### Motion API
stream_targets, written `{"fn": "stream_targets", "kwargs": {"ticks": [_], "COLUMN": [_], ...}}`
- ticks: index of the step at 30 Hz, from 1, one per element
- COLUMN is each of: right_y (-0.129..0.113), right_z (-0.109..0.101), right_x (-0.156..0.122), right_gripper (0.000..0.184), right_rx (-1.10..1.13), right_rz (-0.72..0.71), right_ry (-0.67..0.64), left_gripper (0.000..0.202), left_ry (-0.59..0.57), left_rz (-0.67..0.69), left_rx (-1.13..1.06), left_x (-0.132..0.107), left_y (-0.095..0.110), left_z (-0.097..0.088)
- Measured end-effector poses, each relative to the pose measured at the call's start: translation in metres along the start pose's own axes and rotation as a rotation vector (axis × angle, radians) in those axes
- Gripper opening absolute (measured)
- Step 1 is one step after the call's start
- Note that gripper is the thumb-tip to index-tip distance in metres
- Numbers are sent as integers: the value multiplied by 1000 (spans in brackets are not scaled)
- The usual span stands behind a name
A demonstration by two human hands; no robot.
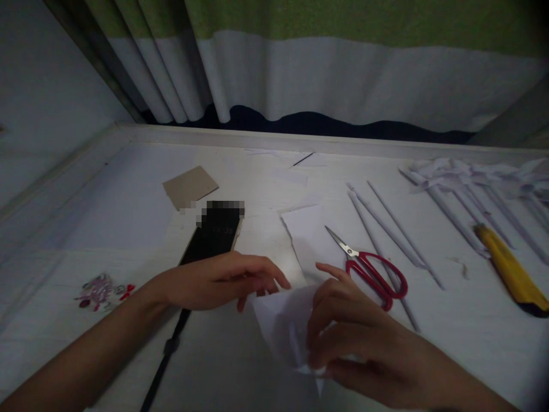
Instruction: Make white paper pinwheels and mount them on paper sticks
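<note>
A white sheet of paper [278, 320] lies on the pale table in front of me, partly folded. My right hand [351, 332] curls over its right side, fingers bent and pinching the paper's lower edge. My left hand [218, 280] reaches in from the left, fingers stretched out with their tips at the paper's top left corner. Another white paper piece [306, 234] lies just beyond. Red-handled scissors [369, 269] lie shut beside my right hand.
A dark phone [212, 234] with a black strap lies behind my left hand, a brown card [190, 186] beyond it. Several rolled paper sticks [386, 229] lie to the right, a yellow cutter [510, 269] at far right, small trinkets [100, 289] at left. Curtains hang behind the table.
</note>
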State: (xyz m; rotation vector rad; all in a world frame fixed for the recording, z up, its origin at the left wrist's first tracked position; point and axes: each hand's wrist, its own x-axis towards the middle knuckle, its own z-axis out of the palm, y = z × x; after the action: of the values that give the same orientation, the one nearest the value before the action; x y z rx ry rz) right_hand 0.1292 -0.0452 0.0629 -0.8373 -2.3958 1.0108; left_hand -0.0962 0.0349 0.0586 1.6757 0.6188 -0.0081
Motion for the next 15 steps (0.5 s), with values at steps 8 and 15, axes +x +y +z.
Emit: {"fn": "stream_targets", "kwargs": {"ticks": [8, 15], "right_y": [4, 3], "right_z": [-1, -2], "right_x": [-2, 2], "right_gripper": [23, 14], "right_rx": [-20, 36], "right_rz": [-21, -6], "right_ry": [11, -87], "left_gripper": [25, 18], "left_ry": [-45, -66], "left_rz": [195, 237], "left_rx": [15, -4], "left_x": [0, 3], "left_y": [-8, -3], "left_z": [-5, -2]}}
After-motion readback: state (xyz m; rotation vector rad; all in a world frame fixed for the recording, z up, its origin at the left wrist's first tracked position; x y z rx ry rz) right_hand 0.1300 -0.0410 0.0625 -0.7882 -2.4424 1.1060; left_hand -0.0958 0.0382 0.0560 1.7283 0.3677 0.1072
